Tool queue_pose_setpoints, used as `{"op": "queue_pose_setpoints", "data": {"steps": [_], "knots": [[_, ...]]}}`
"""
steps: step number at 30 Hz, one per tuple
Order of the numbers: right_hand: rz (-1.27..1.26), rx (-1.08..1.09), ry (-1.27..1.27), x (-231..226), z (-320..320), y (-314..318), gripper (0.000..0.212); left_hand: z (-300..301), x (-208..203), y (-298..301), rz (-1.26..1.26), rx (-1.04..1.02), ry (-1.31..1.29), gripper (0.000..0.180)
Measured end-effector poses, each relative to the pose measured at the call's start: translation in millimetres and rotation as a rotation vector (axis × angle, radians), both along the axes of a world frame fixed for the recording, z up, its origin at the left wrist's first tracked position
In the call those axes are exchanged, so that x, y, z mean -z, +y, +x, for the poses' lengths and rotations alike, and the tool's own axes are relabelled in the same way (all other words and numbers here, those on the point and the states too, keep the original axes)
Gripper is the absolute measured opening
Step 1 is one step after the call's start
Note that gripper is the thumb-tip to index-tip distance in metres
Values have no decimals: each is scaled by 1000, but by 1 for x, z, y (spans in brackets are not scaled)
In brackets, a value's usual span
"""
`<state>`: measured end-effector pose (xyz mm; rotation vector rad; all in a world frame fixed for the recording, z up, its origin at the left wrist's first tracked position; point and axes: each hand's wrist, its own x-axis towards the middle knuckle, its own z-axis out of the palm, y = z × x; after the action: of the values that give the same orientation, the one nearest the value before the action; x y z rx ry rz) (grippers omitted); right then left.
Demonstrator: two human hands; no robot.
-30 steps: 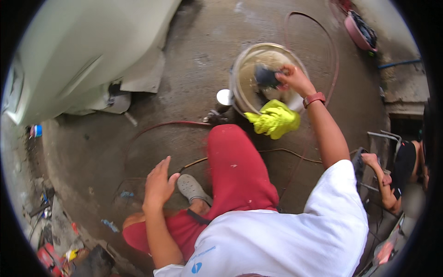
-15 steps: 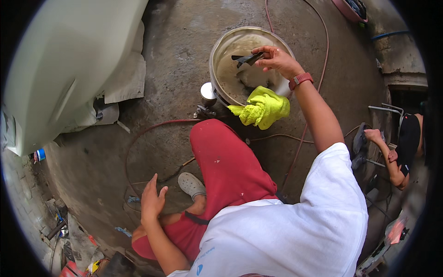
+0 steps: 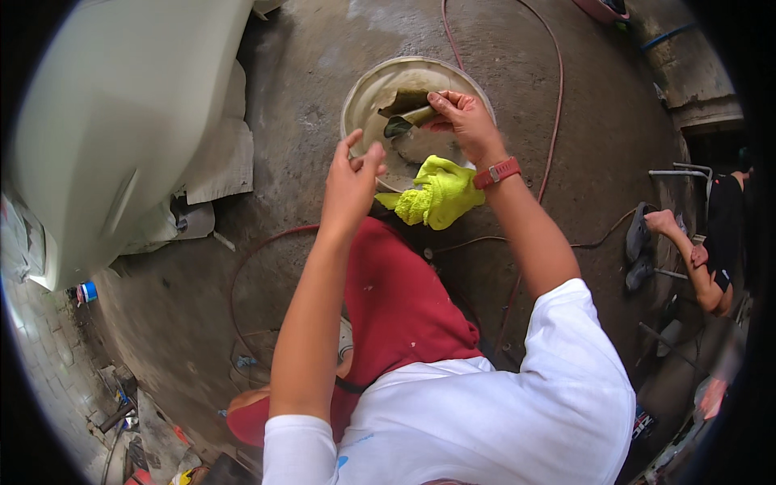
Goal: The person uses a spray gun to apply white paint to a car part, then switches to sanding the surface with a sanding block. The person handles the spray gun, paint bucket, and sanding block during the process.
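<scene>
My right hand [image 3: 467, 123], with a red watch on its wrist, pinches a curled, wet-looking piece of sandpaper [image 3: 419, 116] above a round pale bucket [image 3: 440, 74]. The sheet is dark on one side and lighter on the other. My left hand [image 3: 352, 179] is raised at the bucket's near left rim, its fingers apart and slightly blurred, holding nothing. A bright yellow-green cloth [image 3: 440, 194] hangs over the bucket's near rim, below my right hand. Cloudy water seems to lie in the bucket.
A large pale vehicle panel [image 3: 137, 105] fills the upper left, with paper sheeting [image 3: 222, 162] at its edge. A reddish hose [image 3: 558, 105] curves across the concrete floor. At right, another person's leg [image 3: 687, 250] shows beside a metal-framed chair [image 3: 679, 171]. Scraps lie at lower left.
My left hand has come up from beside my knee to the bucket's rim. My right hand has turned and shifted slightly left, still gripping the sandpaper, which now spreads wider.
</scene>
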<state>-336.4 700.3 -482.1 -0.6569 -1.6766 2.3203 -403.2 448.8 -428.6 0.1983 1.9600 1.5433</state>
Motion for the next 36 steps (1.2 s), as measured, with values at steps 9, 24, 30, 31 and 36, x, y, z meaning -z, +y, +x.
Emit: {"op": "queue_pose_setpoints", "data": {"steps": [9,24,30,31,36], "knots": [[-333,186,121,3,46,-19,23,-17,7,49,185,-67,-233,75],[-364,169,147,14,65,-25,25,-7,6,35,202,43,-92,77],[-289,173,96,-12,60,-15,25,-7,-4,39,170,40,-133,76],[-203,145,197,-22,58,-10,26,-7,-7,35,161,38,-95,75],[322,148,191,-51,41,17,25,3,-22,-43,106,9,41,71]]}}
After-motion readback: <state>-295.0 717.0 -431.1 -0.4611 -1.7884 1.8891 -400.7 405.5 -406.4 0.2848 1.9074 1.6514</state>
